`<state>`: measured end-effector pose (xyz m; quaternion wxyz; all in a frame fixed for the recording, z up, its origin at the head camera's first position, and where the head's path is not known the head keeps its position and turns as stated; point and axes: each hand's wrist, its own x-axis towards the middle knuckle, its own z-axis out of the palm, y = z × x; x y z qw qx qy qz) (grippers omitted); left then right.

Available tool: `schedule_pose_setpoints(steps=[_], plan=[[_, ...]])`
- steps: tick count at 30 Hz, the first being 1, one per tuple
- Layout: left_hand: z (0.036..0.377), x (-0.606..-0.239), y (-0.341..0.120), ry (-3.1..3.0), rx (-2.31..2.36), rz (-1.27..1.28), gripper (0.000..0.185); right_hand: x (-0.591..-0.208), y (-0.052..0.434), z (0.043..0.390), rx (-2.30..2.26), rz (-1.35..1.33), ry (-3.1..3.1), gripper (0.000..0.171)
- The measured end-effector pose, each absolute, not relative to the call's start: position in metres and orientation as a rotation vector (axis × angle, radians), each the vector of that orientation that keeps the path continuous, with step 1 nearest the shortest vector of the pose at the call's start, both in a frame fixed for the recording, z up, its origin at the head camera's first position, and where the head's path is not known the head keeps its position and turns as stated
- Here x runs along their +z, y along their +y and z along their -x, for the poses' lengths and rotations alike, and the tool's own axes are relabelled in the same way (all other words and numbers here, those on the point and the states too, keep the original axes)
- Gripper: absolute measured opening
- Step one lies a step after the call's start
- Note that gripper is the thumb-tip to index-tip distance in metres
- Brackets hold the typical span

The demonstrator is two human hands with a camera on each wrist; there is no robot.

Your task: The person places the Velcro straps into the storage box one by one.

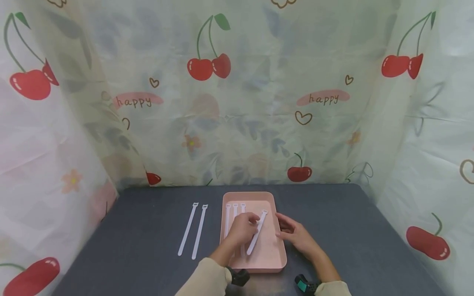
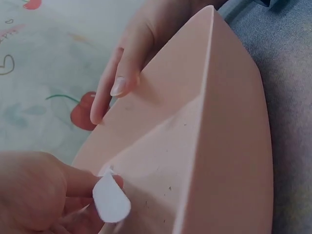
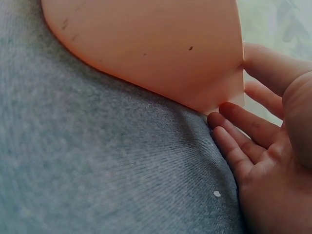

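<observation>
So the white strap (image 1: 257, 232) is sitting tilted inside the pink tray (image 1: 279, 246), its buckle end pointing toward the far right of the tray and its lower end coming back toward the person, and the left hand (image 1: 241, 229) is pinching it near the middle, fingers curled round it. In the left wrist view you're basically looking at the rounded tip of that strap (image 2: 111, 198) sticking out between the thumb and fingers, with the tray's inner wall (image 2: 224, 146) right beside it. Three more white straps (image 1: 235, 213) are lying side by side along the left part of the tray, partly hidden under the hand. The right hand (image 1: 292, 232) is resting at the tray's right edge with fingers straight and relaxed, not gripping anything; the right wrist view is showing the fingertips (image 3: 229, 122) touching the tray's outer wall (image 3: 161, 48) down by the corner. The tray is sitting on a dark grey felt-looking table (image 1: 370, 230), pretty much centre near the front. Just left of the tray, two other straps (image 1: 193, 230) are lying on the table nearly parallel, apart from it. Behind everything a cherry-print curtain (image 1: 237, 102) with "happy" on it is hanging round three sides.
</observation>
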<state>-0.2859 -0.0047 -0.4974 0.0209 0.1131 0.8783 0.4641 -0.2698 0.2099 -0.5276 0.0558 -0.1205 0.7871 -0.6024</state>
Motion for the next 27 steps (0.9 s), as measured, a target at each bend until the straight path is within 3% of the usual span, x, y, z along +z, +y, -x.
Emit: schedule_pose_setpoints(steps=[20,27], plan=[[0.291,-0.506,0.024,2.804,1.411,-0.265,0.030,-0.530,0.211,0.270,-1.820,0.410,2.406,0.065],[0.287,-0.504,0.024,2.767,1.474,-0.283,0.032,-0.509,0.206,0.257,-1.804,0.413,2.411,0.064]])
